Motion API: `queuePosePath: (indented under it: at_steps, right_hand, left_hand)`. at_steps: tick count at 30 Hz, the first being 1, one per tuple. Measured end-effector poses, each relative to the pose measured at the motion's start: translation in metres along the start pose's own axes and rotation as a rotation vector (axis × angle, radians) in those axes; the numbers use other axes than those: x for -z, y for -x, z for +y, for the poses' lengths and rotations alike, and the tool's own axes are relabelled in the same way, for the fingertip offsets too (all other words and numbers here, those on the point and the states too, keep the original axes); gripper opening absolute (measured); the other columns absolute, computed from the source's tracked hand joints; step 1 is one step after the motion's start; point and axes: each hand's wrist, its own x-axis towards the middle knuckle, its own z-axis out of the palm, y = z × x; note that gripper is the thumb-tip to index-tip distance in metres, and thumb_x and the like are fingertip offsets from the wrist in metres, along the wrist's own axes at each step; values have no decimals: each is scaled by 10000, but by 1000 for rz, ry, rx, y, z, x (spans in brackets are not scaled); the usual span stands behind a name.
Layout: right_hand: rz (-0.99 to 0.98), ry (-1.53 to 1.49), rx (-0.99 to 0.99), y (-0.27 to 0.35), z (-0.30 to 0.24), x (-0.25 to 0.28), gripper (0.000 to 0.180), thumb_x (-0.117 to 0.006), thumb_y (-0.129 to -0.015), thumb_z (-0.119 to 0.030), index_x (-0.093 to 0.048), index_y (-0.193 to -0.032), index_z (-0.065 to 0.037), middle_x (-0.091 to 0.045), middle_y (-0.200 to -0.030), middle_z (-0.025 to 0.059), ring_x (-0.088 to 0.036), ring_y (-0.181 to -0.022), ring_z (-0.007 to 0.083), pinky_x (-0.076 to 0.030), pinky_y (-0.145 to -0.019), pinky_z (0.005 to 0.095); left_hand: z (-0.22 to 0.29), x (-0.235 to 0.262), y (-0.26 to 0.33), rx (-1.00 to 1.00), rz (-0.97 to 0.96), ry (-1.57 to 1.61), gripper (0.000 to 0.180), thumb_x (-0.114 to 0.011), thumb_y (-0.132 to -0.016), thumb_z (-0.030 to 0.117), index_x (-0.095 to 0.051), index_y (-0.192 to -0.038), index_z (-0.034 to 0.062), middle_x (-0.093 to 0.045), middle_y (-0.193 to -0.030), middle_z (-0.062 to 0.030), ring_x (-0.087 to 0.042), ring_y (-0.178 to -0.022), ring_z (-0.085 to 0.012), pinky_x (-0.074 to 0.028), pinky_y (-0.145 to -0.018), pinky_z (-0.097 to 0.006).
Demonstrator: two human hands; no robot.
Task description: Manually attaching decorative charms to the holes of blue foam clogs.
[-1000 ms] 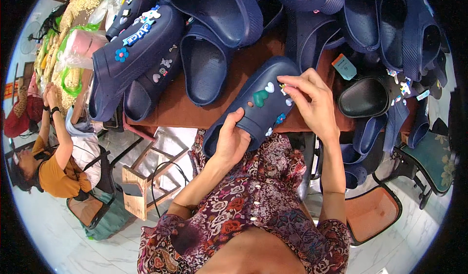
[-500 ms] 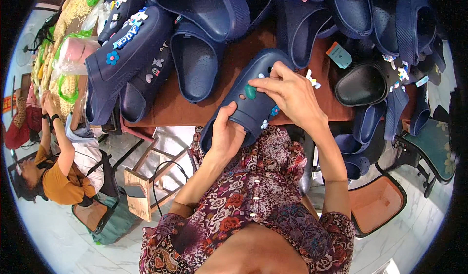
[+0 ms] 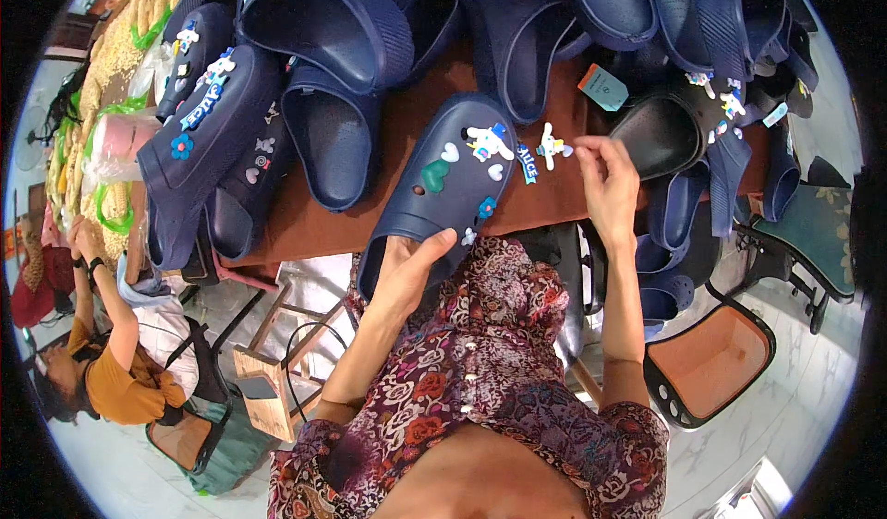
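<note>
Right hand (image 3: 610, 187) off clog (image 3: 434, 196) | six charms (one pinched)

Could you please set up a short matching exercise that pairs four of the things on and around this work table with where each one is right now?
Things:
1. dark blue foam clog
2. small white figure charm
3. green heart charm
4. teal tag

Places:
A. pinched in the right hand
B. lying on the brown table
C. heel gripped by the left hand
D. pressed into the clog's upper

Pairs: 1-C, 2-A, 3-D, 4-B

Pale tiled floor (image 3: 813, 399), brown table (image 3: 305, 219), orange-seated chair (image 3: 716, 362).
</note>
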Motion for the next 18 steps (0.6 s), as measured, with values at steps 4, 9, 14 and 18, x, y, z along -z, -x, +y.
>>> queuePosePath:
  at_steps: [4,9,14,18]
  right_hand:
    - [-53,62,-28,18,13,-5,86,-625,-884,-75,-639,-961,-41,-605,-866,137,-634,-691,262,-495,-634,352]
    - [-11,104,-7,22,21,-21,113,-615,-888,-89,-623,-995,-52,-603,-884,144,-641,-758,309,-499,-659,402]
    - [71,309,75,15,28,-33,200,-589,-908,-150,-591,-1074,-40,-582,-1019,176,-612,-879,406,-503,-717,473]
    - [11,344,59,14,30,-34,186,-602,-897,-140,-580,-1062,-56,-585,-984,167,-611,-850,402,-493,-697,476]
  left_hand:
    - [-1,-1,6,-25,74,-33,576,-649,-844,48,-391,-1353,-32,-549,-1263,-125,-541,-1158,-193,-417,-1005,-343]
    - [6,-3,13,9,131,121,454,-622,-857,104,-484,-1264,-44,-617,-1174,-140,-616,-1073,-243,-487,-949,-405]
    - [7,-1,13,57,149,173,430,-609,-868,130,-500,-1252,-31,-627,-1165,-127,-617,-1066,-253,-485,-957,-422]
    - [8,4,9,59,124,244,420,-591,-884,156,-501,-1253,-23,-622,-1189,-139,-610,-1089,-277,-476,-969,-443]
